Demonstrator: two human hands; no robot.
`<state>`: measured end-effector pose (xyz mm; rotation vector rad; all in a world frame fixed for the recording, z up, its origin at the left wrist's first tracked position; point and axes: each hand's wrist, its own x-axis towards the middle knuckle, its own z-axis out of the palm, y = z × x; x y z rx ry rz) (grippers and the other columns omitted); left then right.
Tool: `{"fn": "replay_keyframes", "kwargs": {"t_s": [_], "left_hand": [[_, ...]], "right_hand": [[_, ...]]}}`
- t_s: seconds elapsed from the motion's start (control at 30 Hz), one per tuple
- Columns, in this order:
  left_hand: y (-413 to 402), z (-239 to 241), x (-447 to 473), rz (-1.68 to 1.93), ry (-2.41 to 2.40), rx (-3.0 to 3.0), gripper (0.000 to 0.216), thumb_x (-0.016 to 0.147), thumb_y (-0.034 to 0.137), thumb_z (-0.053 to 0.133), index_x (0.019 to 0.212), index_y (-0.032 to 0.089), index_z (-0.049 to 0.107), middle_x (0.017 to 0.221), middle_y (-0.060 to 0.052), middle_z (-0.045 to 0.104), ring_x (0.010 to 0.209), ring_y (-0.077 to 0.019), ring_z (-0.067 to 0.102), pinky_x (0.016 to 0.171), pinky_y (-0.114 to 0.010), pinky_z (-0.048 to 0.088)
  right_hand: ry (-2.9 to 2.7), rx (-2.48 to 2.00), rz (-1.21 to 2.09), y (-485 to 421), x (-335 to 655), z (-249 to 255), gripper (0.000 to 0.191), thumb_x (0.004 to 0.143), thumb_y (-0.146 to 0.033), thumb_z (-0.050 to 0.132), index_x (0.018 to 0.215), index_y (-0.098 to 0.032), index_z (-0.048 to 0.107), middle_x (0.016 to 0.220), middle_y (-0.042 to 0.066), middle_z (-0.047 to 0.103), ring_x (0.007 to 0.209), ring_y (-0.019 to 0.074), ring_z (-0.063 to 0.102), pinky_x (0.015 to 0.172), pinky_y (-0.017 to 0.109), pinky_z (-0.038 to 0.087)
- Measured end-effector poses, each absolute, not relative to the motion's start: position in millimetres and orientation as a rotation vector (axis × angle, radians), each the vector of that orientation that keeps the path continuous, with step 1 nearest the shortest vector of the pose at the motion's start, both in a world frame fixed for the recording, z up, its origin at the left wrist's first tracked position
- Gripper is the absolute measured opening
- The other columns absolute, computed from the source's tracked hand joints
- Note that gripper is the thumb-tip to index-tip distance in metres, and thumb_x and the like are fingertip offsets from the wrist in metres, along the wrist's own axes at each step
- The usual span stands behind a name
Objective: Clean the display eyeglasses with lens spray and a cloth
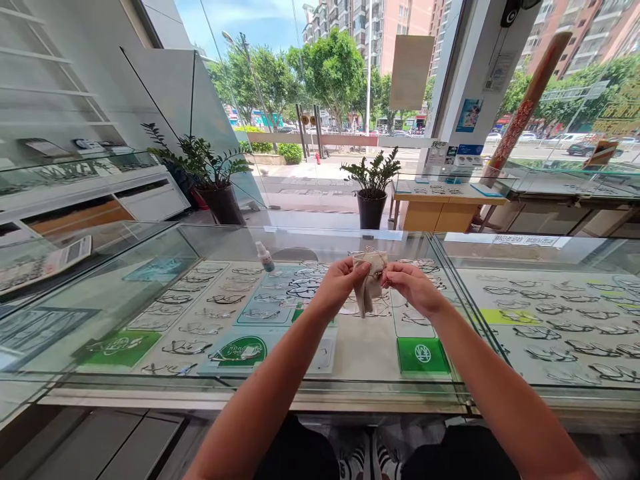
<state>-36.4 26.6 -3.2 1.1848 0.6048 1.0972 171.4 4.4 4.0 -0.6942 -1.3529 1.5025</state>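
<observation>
Over the glass counter, my left hand (345, 277) is closed on a beige cleaning cloth (369, 293), whose lower end hangs down. The cloth is folded around part of a thin-rimmed pair of glasses (381, 257); a bit of the fine frame shows at its top and right edge. My right hand (411, 285) pinches the glasses at their right side, fingertips close to the cloth. Most of the glasses is hidden by cloth and fingers. A small white spray bottle (265, 257) stands on the counter to the left of my hands.
Beneath the glass counter top (370, 383) lie rows of eyeglass frames (305, 287) and green cards (423, 355). Another case with frames (555, 310) adjoins on the right. Beyond the counter are potted plants (373, 190), a wooden display table (435, 207) and the shop window.
</observation>
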Motion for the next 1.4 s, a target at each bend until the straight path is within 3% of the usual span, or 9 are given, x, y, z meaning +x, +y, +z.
{"fn": "replay_keyframes", "kwargs": {"t_s": [0.33,0.7,0.97,1.17,1.4], "left_hand": [[26.4,-3.9,-35.0,1.095,0.479,1.188,0.051,0.078,0.035,0.096,0.120,0.015,0.076,0.103,-0.009,0.080,0.092,-0.0181,0.073,0.087,-0.028,0.058],[24.3,-3.3,-34.5,1.165,0.495,1.169,0.043,0.078,0.032,0.096,0.112,0.016,0.075,0.101,-0.006,0.078,0.088,-0.0159,0.072,0.083,-0.027,0.059],[22.0,-2.4,-32.9,1.150,0.512,1.173,0.050,0.074,0.032,0.098,0.115,0.016,0.074,0.093,-0.006,0.078,0.080,-0.0158,0.072,0.077,-0.027,0.060],[17.6,-2.4,-26.2,1.224,0.560,1.184,0.048,0.069,0.036,0.101,0.102,0.014,0.075,0.082,-0.003,0.076,0.067,-0.0125,0.067,0.065,-0.024,0.057],[12.2,1.3,-20.1,1.325,0.611,1.184,0.045,0.076,0.052,0.093,0.083,0.016,0.068,0.069,0.001,0.068,0.058,-0.0118,0.060,0.059,-0.026,0.050]], "right_hand": [[-1.317,-0.681,1.536,6.3,169.1,-3.5,0.025,0.081,-0.044,0.087,0.082,-0.020,0.079,0.084,0.002,0.067,0.085,0.0176,0.058,0.087,0.035,0.045],[-1.359,-0.692,1.501,4.3,165.2,-2.3,0.028,0.082,-0.048,0.088,0.082,-0.021,0.078,0.087,0.002,0.070,0.086,0.0178,0.058,0.087,0.035,0.043],[-1.320,-0.693,1.531,3.7,162.6,-2.9,0.030,0.078,-0.048,0.091,0.080,-0.021,0.078,0.086,0.002,0.070,0.087,0.0177,0.059,0.089,0.035,0.045],[-1.352,-0.730,1.517,4.2,158.4,-11.2,0.035,0.079,-0.052,0.091,0.089,-0.020,0.081,0.088,0.003,0.074,0.085,0.0184,0.060,0.088,0.036,0.046],[-1.473,-0.763,1.446,3.8,157.9,-15.3,0.031,0.084,-0.051,0.087,0.090,-0.021,0.082,0.090,0.004,0.074,0.087,0.0199,0.060,0.087,0.037,0.045]]}}
